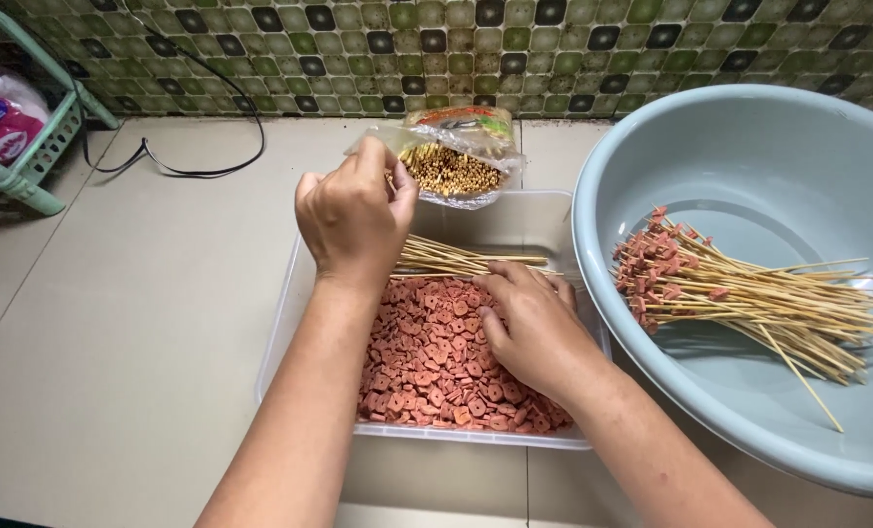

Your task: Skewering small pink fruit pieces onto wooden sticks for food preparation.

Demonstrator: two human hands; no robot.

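Tiled counter: left hand (353,217) pinching bamboo skewers (451,168) from the far bag (461,147).
Right hand (529,328) rests curled on sausage slices (427,362) in the clear tray (290,323); whether it grips any, I cannot tell. Best drawn singly, I judge, so the bundle stays bagged.

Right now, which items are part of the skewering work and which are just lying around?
In use: left hand, right hand, bag of skewers, loose skewers, tray of sausage slices, basin of finished skewers.
Lying about: black cable, green rack.
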